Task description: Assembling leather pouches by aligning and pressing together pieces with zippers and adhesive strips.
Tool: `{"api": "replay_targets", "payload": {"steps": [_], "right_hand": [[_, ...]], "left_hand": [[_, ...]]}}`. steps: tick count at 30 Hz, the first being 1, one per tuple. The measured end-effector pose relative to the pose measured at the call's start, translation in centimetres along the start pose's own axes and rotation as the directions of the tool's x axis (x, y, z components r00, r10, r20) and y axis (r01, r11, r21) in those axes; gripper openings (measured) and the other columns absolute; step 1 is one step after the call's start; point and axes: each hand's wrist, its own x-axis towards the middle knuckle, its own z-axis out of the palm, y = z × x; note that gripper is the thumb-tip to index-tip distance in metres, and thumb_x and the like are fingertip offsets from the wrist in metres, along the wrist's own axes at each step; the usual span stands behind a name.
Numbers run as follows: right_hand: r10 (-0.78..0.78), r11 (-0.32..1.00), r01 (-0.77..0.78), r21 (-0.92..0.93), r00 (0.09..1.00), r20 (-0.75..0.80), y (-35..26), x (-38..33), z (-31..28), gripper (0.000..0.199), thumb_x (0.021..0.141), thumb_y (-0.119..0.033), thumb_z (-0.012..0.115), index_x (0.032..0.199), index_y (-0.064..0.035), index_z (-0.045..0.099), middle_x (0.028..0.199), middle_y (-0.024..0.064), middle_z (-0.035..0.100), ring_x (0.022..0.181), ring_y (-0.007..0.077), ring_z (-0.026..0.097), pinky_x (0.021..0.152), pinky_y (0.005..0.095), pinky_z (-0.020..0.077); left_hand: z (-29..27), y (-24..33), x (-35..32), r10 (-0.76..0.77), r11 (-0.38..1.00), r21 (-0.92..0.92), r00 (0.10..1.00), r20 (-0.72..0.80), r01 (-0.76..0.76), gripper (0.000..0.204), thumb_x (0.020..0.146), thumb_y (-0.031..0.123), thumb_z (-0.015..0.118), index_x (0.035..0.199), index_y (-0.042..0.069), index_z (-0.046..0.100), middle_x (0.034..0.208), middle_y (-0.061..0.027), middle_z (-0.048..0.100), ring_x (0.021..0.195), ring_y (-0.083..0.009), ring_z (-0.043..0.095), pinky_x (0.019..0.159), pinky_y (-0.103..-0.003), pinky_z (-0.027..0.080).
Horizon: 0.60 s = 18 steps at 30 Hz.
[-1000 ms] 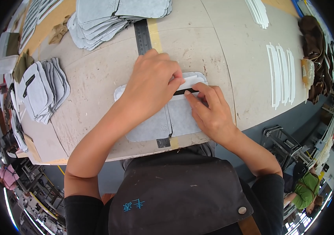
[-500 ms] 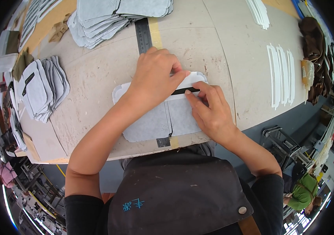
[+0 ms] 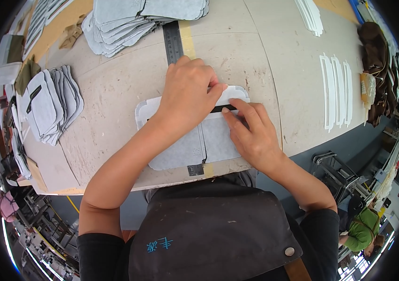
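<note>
A light grey rounded panel lies flat at the near edge of the table, with a white strip along its upper part and a narrow black slot running across it. My left hand reaches over the panel's upper edge, finger and thumb pinched together. Whatever they hold is hidden. On the slot's right end rests my right hand, its index finger above the slot and its thumb below, slightly apart. A dark ruler extends beyond my left hand, and a short dark end shows below the panel.
A big pile of grey panels sits at the far left, a smaller stack at the left. White frame-shaped strips lie on the right, near brown material and a yellowish wrapped roll. A person in green is at the lower right.
My left hand has shifted slightly to the right, covering more of the slot. My right hand keeps nearly the same place.
</note>
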Motion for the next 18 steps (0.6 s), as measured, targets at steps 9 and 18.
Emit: {"api": "replay_targets", "payload": {"steps": [9,18], "right_hand": [[-0.034,0.996,0.040,-0.082,0.997,0.076,-0.1,0.9,-0.5,0.042,0.071,-0.002,0.063,0.112,0.0100,0.064,0.110,0.0161,0.059,0.091,0.0246,0.057,0.074,0.0329,0.0550],[-0.036,0.990,0.057,-0.133,0.988,0.149,-0.3,1.1,-0.9,0.046,0.073,-0.002,0.061,0.117,0.0097,0.063,0.110,0.0157,0.057,0.093,0.0248,0.056,0.076,0.0331,0.0543]], "left_hand": [[-0.4,0.4,-0.5,0.010,1.000,0.012,0.999,-0.037,-0.010,0.016,0.078,0.011,0.079,0.075,0.001,0.067,0.073,-0.0071,0.059,0.074,-0.0234,0.053,0.069,-0.036,0.045],[-4.3,-1.6,-2.4,-0.080,0.996,0.030,0.997,0.002,0.080,0.015,0.077,0.011,0.080,0.081,0.002,0.069,0.076,-0.0060,0.057,0.079,-0.0206,0.052,0.069,-0.033,0.045]]}}
